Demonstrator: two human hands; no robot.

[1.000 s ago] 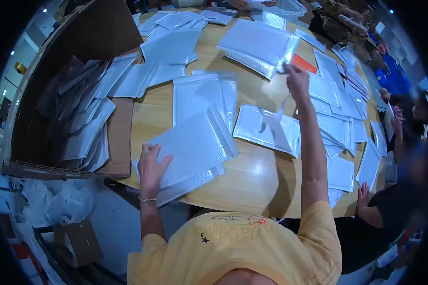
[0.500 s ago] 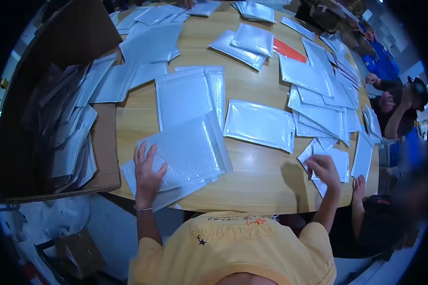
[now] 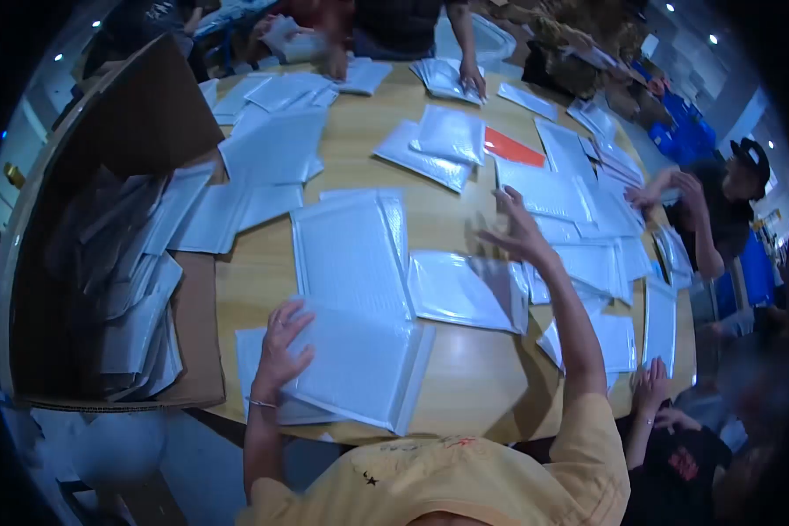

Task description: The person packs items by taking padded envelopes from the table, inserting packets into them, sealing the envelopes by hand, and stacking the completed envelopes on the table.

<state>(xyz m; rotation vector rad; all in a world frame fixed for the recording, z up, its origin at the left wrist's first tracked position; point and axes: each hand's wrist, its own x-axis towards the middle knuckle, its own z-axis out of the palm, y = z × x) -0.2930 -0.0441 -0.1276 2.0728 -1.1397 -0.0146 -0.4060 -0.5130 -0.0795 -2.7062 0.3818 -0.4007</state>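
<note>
My left hand (image 3: 282, 351) rests with spread fingers on the left end of a white padded envelope (image 3: 359, 359), which lies over another one near the table's front edge. Raised over the middle right of the table, my right hand (image 3: 519, 232) has its fingers apart and holds nothing. Below and left of it lies a single white envelope (image 3: 460, 289). Further left, a larger bubble envelope (image 3: 346, 254) touches the one under my left hand. Two smaller envelopes (image 3: 449, 136) overlap beyond my right hand, beside an orange piece (image 3: 513, 149).
A tall cardboard box (image 3: 200, 324) with many envelopes stands at the left. Overlapping white envelopes (image 3: 587, 263) cover the table's right side, with more at the back left. People's hands are at the far edge (image 3: 472, 81) and right edge (image 3: 650, 386).
My right hand has moved from the front right edge up and forward, and its fingers have spread. My left hand stays on the envelope, which lies straighter. The view has tilted up.
</note>
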